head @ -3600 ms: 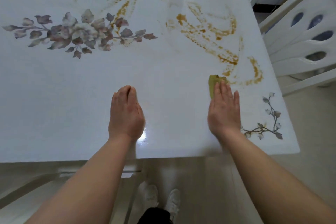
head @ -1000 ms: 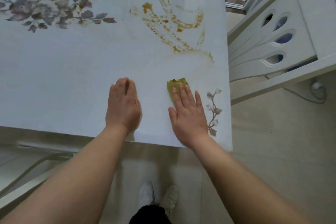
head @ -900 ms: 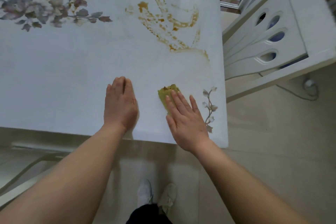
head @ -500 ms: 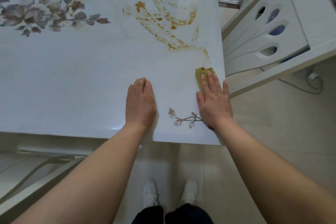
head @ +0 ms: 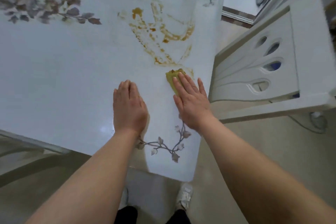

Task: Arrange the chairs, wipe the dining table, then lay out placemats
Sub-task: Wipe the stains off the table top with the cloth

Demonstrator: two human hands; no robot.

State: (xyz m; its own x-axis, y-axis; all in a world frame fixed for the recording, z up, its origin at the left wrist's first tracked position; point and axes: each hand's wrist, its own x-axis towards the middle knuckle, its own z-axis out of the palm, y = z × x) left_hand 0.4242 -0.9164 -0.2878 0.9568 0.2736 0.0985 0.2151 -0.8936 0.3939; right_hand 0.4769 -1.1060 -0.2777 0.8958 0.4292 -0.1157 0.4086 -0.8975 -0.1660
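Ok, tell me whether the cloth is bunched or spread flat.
Bunched: the cloth shows as a small wad under the right hand.

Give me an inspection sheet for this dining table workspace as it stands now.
Surface: table white with flower prints; brown smears unwiped on its far right part.
Job's things: cloth yellow-green, on the table at the smears' near edge; white chair beside the table's right edge.
Clutter: nothing seen.
Grips: left hand flat on the table, holding nothing; right hand pressing the cloth with straight fingers.
Cables: cable on the floor at the right.
Surroundings: pale floor.
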